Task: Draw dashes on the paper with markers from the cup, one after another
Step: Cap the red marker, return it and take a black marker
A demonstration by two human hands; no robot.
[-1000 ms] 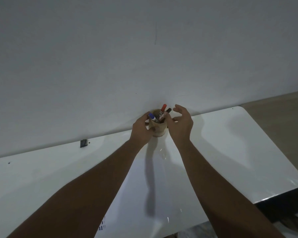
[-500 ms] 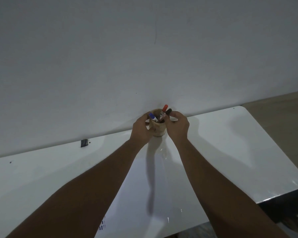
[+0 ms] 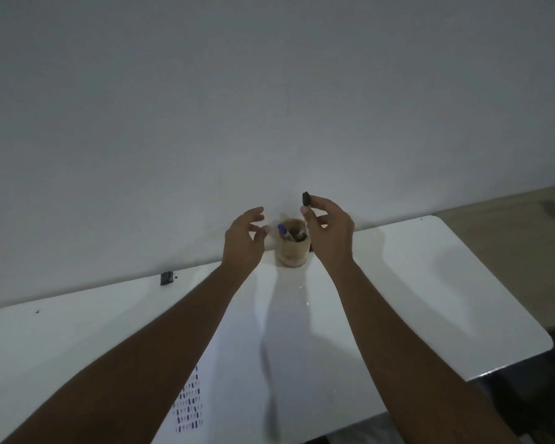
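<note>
Markers are being pulled from the cup (image 3: 293, 248) at the far edge of the white table (image 3: 430, 283), right up against the wall (image 3: 269, 91). A black marker (image 3: 305, 199) is being pinched at its cap end between thumb and fingertips of the right hand (image 3: 330, 233), lifted just above the cup's rim. Most of its barrel is being hidden behind the fingers, so how far out it is can't really be told. The left hand (image 3: 244, 240) is being held spread and loose just beside the cup, not touching it as far as can be seen. A blue marker (image 3: 282, 229) is being left leaning inside.

The paper (image 3: 237, 395) is lying near the front edge, well apart from the cup, with rows of dashes (image 3: 189, 408) already on it, partly covered by the left forearm.

Stuff that could go sideways: since the cup isn't being steadied, it could get tipped if the marker's tip catches the rim or the other markers. With the grip only on the cap, the cap might pop off and the barrel drop. Lighting is dim too, so dash placement could get sloppy.
</note>
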